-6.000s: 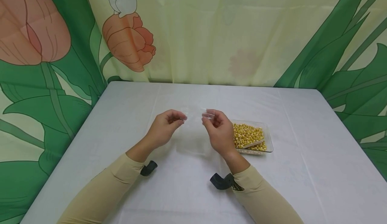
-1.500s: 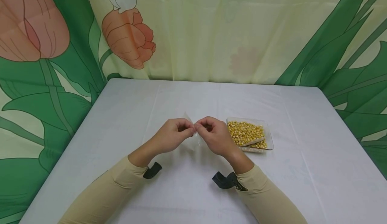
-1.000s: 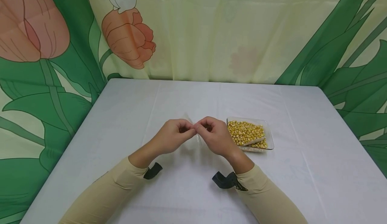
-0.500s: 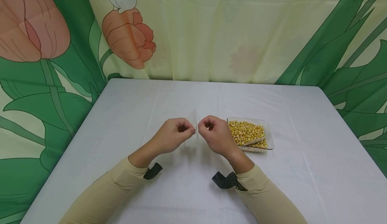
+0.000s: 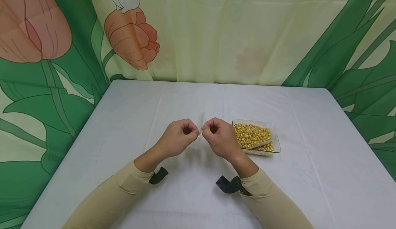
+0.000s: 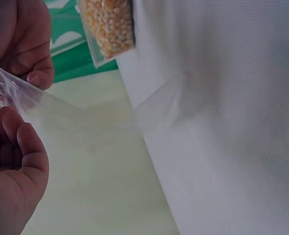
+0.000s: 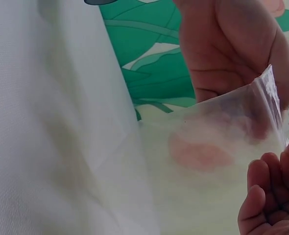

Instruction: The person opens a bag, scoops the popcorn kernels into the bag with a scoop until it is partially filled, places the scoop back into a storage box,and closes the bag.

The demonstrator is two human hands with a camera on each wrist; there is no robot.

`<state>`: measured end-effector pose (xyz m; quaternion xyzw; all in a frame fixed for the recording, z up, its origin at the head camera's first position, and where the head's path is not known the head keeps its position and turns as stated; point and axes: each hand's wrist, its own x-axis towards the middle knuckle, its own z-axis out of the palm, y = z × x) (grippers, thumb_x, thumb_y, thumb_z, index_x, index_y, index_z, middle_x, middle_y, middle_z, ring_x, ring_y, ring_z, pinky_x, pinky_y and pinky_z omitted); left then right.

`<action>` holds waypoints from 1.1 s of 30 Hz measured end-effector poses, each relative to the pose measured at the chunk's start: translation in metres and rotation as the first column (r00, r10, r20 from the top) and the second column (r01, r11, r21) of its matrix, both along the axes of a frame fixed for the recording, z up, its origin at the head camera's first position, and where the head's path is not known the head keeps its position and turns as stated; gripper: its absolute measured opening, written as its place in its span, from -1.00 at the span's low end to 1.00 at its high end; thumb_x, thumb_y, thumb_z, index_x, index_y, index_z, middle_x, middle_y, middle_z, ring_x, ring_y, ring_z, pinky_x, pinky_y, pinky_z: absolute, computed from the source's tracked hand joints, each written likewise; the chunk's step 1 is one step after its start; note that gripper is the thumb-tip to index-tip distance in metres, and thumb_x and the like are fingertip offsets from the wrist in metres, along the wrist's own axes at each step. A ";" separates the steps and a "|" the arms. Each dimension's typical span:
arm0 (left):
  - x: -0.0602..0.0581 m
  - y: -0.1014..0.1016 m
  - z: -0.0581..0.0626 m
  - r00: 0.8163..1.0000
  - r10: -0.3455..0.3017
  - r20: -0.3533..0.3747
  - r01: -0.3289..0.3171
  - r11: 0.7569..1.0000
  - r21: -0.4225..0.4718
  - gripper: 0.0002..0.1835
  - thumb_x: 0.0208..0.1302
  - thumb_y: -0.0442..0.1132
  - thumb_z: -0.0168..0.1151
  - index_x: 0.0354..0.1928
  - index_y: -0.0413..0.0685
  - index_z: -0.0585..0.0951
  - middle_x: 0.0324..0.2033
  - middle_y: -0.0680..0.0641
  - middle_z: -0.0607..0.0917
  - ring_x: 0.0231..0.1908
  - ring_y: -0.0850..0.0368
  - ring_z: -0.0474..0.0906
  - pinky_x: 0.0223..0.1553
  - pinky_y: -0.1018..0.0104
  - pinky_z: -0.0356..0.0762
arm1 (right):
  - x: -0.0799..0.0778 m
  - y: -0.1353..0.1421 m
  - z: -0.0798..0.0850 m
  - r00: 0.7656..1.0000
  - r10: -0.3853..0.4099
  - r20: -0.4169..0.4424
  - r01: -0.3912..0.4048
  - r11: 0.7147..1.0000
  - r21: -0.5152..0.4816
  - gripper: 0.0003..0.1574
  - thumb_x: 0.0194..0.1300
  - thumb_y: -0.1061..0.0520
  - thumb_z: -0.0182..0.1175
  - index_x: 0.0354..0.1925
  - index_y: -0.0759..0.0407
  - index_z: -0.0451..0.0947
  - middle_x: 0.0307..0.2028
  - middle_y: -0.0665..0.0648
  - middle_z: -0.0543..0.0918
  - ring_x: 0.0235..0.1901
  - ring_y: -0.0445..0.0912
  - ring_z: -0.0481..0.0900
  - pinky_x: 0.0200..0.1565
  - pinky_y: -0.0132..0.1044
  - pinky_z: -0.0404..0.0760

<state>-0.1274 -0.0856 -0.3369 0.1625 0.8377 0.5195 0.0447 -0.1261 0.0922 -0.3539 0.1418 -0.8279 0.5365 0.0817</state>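
Note:
A clear, thin plastic bag [image 5: 202, 119] hangs between my two hands above the table. My left hand [image 5: 178, 137] pinches its gathered top edge between thumb and curled fingers. Close beside it, my right hand [image 5: 220, 138] pinches the same edge from the other side, the fingertips almost meeting. In the left wrist view the bag [image 6: 166, 103] tapers down to a pointed corner over the white cloth. The right wrist view shows the creased plastic edge [image 7: 268, 88] running in front of the left hand [image 7: 232, 44].
Just right of my right hand stands a clear rectangular container [image 5: 276, 138] of yellow corn kernels [image 5: 251, 134], a pale flat stick [image 5: 260, 145] lying on them. A white cloth covers the table [image 5: 173, 201]. Behind it hangs a flower-printed curtain [image 5: 201, 33].
Six seconds ago my hands were apart with the bag spread flat between them. They have come together and lower. Over the last second the fingertips parted slightly, and the bag turned edge-on.

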 end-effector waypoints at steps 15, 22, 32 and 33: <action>-0.003 -0.013 -0.001 0.994 0.073 0.079 -0.080 0.993 0.091 -0.89 0.29 -0.36 0.12 -0.37 -0.15 0.60 -0.22 -0.07 0.74 -0.25 0.08 0.59 -0.26 0.24 0.47 | -0.003 0.011 -0.003 1.000 -0.009 -0.007 0.008 0.996 -0.089 -0.79 0.33 0.29 0.09 -0.42 0.26 0.60 -0.34 0.14 0.73 -0.33 -0.07 0.67 -0.37 -0.29 0.56; -0.002 -0.013 0.005 0.990 0.091 0.110 -0.103 0.989 0.107 -0.88 0.22 -0.38 0.07 -0.43 -0.15 0.58 -0.20 -0.08 0.75 -0.11 0.09 0.65 -0.17 0.24 0.52 | -0.005 0.014 -0.004 0.999 -0.034 -0.012 0.033 0.998 -0.052 -0.84 0.27 0.28 0.14 -0.43 0.24 0.61 -0.38 0.13 0.71 -0.45 -0.06 0.57 -0.45 -0.28 0.51; -0.004 -0.016 0.012 0.976 0.167 0.138 -0.180 0.979 0.091 -0.90 0.21 -0.34 0.12 -0.37 -0.18 0.62 -0.27 -0.05 0.76 -0.24 0.08 0.65 -0.22 0.26 0.51 | -0.008 0.024 0.000 0.997 -0.074 0.020 0.072 0.994 0.082 -0.84 0.26 0.21 0.22 -0.47 0.18 0.58 -0.56 -0.01 0.67 -0.53 -0.05 0.51 -0.53 -0.24 0.41; -0.004 -0.016 0.012 0.977 0.166 0.135 -0.179 0.980 0.090 -0.90 0.21 -0.35 0.12 -0.37 -0.18 0.61 -0.28 -0.05 0.76 -0.25 0.08 0.65 -0.23 0.27 0.51 | -0.008 0.025 0.000 0.997 -0.073 0.016 0.071 0.993 0.095 -0.84 0.26 0.21 0.22 -0.47 0.17 0.58 -0.56 -0.01 0.67 -0.54 -0.05 0.50 -0.53 -0.24 0.42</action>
